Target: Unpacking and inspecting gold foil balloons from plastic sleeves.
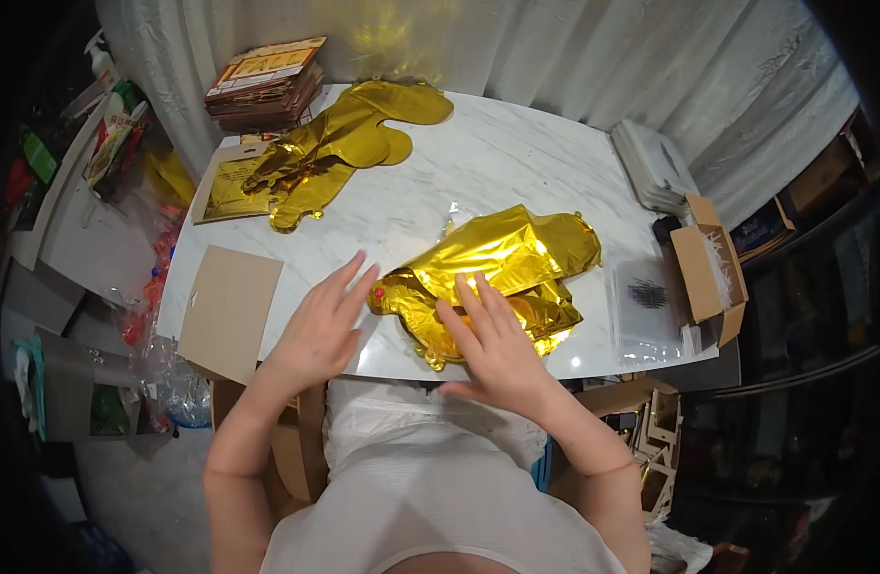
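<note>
A shiny gold foil balloon [488, 253], flat and partly folded, lies on the white marbled table in front of me. My right hand [492, 340] rests on its near part with the fingers stretched out. Just left of the balloon, my left hand [320, 325] hovers over the table with fingers extended, holding nothing. A small red spot shows on the balloon's left end, near my left fingertips. Another flat gold foil balloon [363, 129] lies crumpled at the far left, partly over a gold-printed card [231, 187]. A plain brown cardboard card [229, 306] is beside my left forearm.
A stack of printed cards [263, 86] stands at the back left. On the right are a pale flat case [653, 167], clear plastic sleeves [646, 311] and an open cardboard box [703, 268]. Boxes sit below the near edge; a white curtain [593, 62] hangs behind.
</note>
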`<state>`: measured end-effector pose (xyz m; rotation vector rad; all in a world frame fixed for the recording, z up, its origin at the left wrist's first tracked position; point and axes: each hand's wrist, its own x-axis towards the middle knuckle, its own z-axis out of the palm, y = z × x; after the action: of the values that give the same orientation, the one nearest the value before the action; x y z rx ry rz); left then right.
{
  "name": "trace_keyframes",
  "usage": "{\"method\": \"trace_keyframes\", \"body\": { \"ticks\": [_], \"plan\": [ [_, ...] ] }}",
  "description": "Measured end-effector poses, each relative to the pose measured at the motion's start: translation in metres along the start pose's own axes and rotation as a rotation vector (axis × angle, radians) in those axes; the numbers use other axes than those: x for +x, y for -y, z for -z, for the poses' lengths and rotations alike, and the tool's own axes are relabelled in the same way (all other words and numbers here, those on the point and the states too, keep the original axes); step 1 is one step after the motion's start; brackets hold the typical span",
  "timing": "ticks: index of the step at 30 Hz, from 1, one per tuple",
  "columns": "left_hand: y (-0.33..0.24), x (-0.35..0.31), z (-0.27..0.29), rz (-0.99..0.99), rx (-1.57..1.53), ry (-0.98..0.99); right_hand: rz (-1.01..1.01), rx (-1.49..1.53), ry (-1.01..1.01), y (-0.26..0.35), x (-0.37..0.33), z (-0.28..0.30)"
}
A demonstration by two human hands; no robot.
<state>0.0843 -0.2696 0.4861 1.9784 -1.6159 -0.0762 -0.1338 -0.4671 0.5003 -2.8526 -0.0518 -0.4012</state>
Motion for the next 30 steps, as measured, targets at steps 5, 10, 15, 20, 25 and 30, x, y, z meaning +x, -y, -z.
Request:
{"method": "trace_keyframes", "body": {
  "ticks": [5, 10, 15, 20, 25, 30],
  "plan": [
    [0.012, 0.038, -0.014, 0.006, -0.257, 0.214, -0.097, -0.001, 0.063, -0.016, 0.008, -0.011],
    [0.009, 0.047, -0.007, -0.024, -0.213, 0.259, -0.074, 0.038, 0.076, -0.021, 0.005, -0.006],
    [0.019, 0.044, -0.016, -0.034, -0.179, 0.239, 0.068, -0.049, -0.075, -0.019, -0.001, -0.007],
    [0.021, 0.044, -0.023, -0.262, 0.058, 0.06, 0.135, -0.179, -0.254, -0.02, 0.003, -0.007],
    [0.004, 0.057, -0.008, -0.257, 0.178, 0.054, 0.046, 0.039, -0.414, -0.041, 0.02, 0.014],
    [-0.014, 0.096, 0.008, -0.407, 0.225, -0.225, -0.041, 0.056, -0.46, -0.074, 0.048, 0.045]
  ]
}}
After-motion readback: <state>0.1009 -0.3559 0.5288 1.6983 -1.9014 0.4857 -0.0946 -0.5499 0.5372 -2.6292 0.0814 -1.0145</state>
